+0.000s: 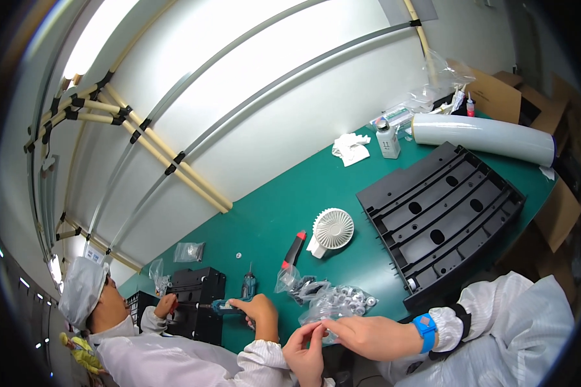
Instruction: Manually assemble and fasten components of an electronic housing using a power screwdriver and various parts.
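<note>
Counter (271,219): green; it carries all the things we list below, and a pale wall stands behind it.
Co-worker (168,361): a person in white clothing and cap, at our left; one hand is on a teal power tool that points to the black unit (203,280) before this person.
Black ribbed frame (442,222): it lies at our right, with its long channels and oval holes turned up.
Roll (484,137): whitish and shiny, it lies just behind the frame.
Right hand (371,337): it comes from our right side, with a blue wristband (426,332); its grip is closed at the fingertips, and we cannot tell what is between them.
Left hand (305,353): its fingertips meet those of the right hand; this grip is also nearly closed, and we cannot tell if it has hold of something.
Clear bag (345,303): it lies on the counter just beyond our fingers, with whitish small parts inside; a second bag (303,287) with darker parts is beside it, on the left.
Handheld fan (334,229): white, with round head, farther back than the bags.
Bottle (387,140): white, upright, near the roll.
Cutter (294,249): red and black, between the fan and the co-worker.
</note>
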Demonstrator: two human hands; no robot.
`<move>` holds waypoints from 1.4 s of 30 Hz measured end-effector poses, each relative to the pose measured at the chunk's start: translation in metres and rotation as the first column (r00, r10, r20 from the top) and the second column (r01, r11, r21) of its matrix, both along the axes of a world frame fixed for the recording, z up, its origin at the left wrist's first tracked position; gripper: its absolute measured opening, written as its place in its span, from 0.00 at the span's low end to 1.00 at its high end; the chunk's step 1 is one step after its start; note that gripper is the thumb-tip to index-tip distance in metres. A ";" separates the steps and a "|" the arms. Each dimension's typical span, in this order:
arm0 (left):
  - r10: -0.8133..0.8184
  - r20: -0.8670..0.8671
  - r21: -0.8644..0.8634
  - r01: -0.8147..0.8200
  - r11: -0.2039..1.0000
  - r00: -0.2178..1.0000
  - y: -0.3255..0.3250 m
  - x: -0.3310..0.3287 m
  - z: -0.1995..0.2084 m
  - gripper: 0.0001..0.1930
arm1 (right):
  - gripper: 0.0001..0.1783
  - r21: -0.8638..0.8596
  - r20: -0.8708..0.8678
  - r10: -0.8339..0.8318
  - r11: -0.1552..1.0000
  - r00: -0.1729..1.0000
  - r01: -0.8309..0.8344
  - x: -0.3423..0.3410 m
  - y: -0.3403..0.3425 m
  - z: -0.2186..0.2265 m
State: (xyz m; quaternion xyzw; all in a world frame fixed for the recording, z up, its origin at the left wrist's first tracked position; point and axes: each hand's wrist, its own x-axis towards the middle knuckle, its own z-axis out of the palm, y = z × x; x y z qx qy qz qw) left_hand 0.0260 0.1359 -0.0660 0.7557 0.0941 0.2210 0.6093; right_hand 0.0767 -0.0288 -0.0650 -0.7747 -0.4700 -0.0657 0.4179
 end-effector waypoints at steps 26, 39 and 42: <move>-0.537 0.173 -0.418 0.555 0.719 0.826 -0.105 0.137 -0.005 0.10 | 0.11 -0.264 0.372 0.161 0.962 0.914 -0.062 0.143 -0.128 0.097; -0.351 0.129 -0.333 0.373 0.866 0.928 -0.101 0.130 -0.026 0.13 | 0.08 -0.325 0.404 0.294 0.931 0.866 -0.165 0.176 -0.129 0.093; -0.344 0.037 -0.333 0.336 0.881 0.938 -0.098 0.130 -0.048 0.14 | 0.09 -0.351 0.386 0.306 0.921 0.870 -0.168 0.188 -0.133 0.087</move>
